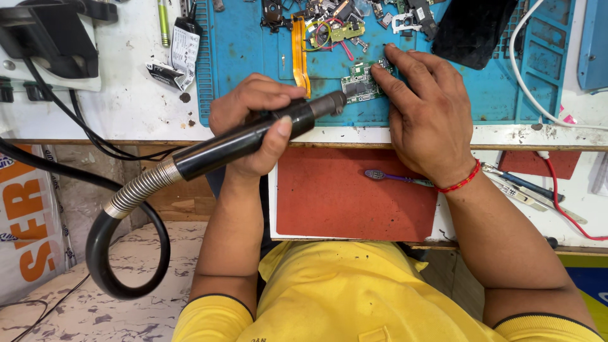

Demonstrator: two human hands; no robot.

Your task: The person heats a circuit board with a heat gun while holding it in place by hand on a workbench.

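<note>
Gripping the black hot-air handpiece (253,136), the left hand (253,120) aims its nozzle at the small green circuit board (362,81); right hand (424,107) fingers pin it flat, work seemingly midway.

Small electronics repair workshop, judging by the worn white counter (126,107) with a blue repair mat (253,57), a bare circuit board (361,82), loose phone parts (329,22), orange flex cables (299,54) and a dark phone panel (475,28). Hot-air wand (253,136) on a ribbed hose (136,190), tweezers (525,190) and a toothbrush (396,178) on a lower shelf (354,196).
</note>
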